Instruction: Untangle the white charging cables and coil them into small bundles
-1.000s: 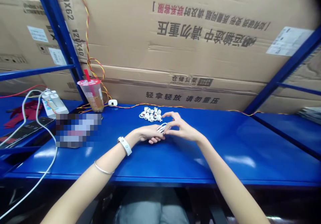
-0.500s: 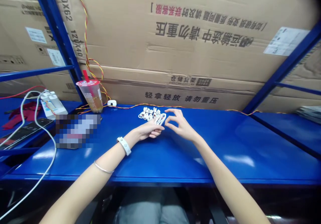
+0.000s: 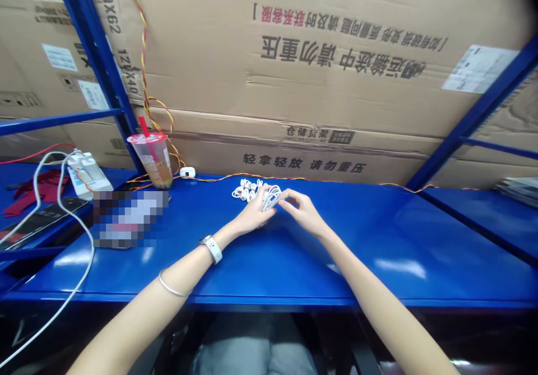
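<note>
A: What is nearest?
B: A grey-clothed lap [image 3: 252, 344], below the front edge of a blue table [image 3: 378, 235]. Two bare forearms reach in over that edge; the left one wears a thin bangle [image 3: 170, 286] and a pale watch strap [image 3: 213, 249].

A: And the hands?
B: They meet beyond the table's middle, nearer its back edge. The left hand [image 3: 253, 214] is closed around a coiled white cable [image 3: 272, 197], its loops showing between thumb and fingers. The right hand [image 3: 303, 211] is curled, its thumb and forefinger at the coil's right side; I cannot tell whether they pinch a strand.

A: What lies around them?
B: Toward the left edge, a flat, pixelated object [image 3: 131, 221]. Just behind the left hand, small white cable bundles [image 3: 244, 190], partly hidden. At the back left corner, a lidded drink cup [image 3: 152, 159] with a red straw, and right of it a small white case [image 3: 187, 172].

A: Farthest?
B: A yellow-and-red wire [image 3: 235, 175] along the back edge, then printed cardboard [image 3: 202, 83].
</note>
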The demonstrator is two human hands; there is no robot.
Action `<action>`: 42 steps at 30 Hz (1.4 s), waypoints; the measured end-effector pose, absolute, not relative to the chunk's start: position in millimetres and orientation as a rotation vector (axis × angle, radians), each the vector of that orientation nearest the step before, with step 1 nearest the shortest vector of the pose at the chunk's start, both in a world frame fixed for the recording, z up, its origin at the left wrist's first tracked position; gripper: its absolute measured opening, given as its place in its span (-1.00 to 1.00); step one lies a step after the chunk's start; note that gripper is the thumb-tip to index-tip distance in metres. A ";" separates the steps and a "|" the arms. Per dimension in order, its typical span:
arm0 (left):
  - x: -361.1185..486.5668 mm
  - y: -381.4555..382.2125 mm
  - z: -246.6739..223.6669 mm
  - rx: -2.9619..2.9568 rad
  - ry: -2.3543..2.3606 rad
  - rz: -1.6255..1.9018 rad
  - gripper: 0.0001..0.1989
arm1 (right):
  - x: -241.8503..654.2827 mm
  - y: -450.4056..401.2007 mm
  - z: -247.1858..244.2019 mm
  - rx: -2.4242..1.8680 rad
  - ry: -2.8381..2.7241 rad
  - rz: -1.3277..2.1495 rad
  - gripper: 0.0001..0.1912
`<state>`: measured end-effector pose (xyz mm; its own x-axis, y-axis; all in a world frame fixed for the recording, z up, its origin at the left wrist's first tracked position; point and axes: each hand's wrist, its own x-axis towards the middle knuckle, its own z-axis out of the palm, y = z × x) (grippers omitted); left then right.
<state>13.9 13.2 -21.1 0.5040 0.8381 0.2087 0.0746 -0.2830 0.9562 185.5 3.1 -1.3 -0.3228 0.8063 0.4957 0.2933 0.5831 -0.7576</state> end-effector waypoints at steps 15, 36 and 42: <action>13.7 2.7 -8.7 1.273 0.475 0.693 -0.74 | 181.8 -2.0 2.7 -0.796 -1.393 1.161 -0.74; 13.8 18.9 -19.6 1.470 0.775 1.009 -0.58 | 186.5 -0.3 5.4 -0.947 -1.353 1.254 -0.76; 9.0 20.0 -14.5 1.448 0.744 1.122 -0.69 | 192.9 2.4 5.4 -0.782 -1.267 1.590 -0.84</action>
